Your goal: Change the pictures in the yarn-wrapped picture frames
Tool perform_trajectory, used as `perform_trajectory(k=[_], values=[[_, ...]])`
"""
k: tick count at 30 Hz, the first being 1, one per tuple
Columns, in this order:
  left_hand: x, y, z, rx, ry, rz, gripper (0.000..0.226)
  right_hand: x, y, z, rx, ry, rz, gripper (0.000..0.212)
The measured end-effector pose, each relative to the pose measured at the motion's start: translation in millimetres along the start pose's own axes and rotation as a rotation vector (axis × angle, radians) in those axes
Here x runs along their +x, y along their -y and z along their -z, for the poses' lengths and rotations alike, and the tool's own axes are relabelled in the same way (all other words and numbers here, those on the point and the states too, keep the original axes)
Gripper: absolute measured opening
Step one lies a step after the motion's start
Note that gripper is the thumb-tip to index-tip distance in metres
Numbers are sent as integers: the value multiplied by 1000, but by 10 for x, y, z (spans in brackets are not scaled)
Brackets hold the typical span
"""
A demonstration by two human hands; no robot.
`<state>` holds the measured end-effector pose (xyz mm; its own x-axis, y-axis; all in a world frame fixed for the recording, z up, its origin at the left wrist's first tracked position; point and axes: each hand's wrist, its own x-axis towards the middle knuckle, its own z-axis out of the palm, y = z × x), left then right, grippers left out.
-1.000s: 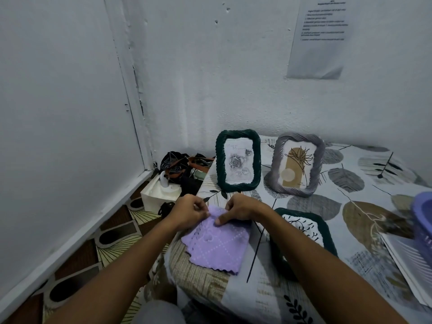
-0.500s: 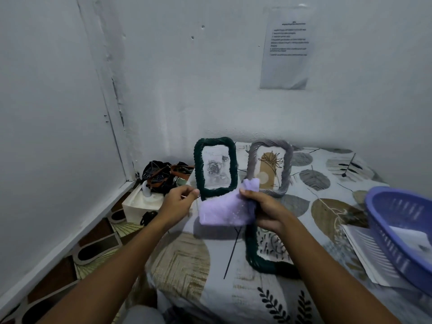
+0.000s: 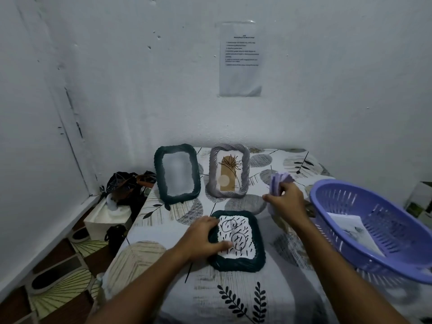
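Three yarn-wrapped frames are on the patterned bedsheet. A dark green frame [image 3: 177, 173] stands upright at the back, its picture washed out by glare. Beside it stands a grey frame [image 3: 229, 171] with a tan plant print. A second dark green frame [image 3: 237, 240] lies flat in front, showing a dashes-and-circles picture. My left hand [image 3: 203, 239] grips its left edge, thumb on the picture. My right hand [image 3: 287, 200] holds a folded lilac cloth [image 3: 279, 183] raised above the bed, left of the basket.
A purple plastic basket [image 3: 371, 228] with printed sheets inside sits at the right. A white tissue box [image 3: 108, 218] and dark bags [image 3: 127, 184] are on the floor by the left wall. A paper notice [image 3: 240, 59] hangs on the wall.
Both hands held the lilac cloth before. Now the right hand alone has carried it rightward toward the basket, and the left hand has moved onto the flat green frame.
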<state>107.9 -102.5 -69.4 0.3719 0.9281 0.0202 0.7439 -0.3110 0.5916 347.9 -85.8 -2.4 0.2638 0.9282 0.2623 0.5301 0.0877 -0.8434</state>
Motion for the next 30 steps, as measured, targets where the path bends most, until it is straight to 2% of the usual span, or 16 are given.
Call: perform_trajectory(k=[3,7,10,14,18,23,30], values=[[-102,6,-165,133,43,31,122,47,-180,-200,-227,184,-42,16],[-153,64,-287,226,19,29,132,34,-191,-391,-264,280,10,22],[-134,54,-259,242,34,40,132,62,-221,-503,-272,284,35,29],[-149,55,-222,287,61,30,131,64,-282,-591,-310,386,93,37],[-166,84,-170,327,82,6,130,132,-336,-658,-513,495,166,24],[-157,157,-170,346,103,-29,132,138,-348,-732,-673,658,274,38],[-155,179,-199,334,68,-46,133,129,-374,-798,-777,705,377,52]])
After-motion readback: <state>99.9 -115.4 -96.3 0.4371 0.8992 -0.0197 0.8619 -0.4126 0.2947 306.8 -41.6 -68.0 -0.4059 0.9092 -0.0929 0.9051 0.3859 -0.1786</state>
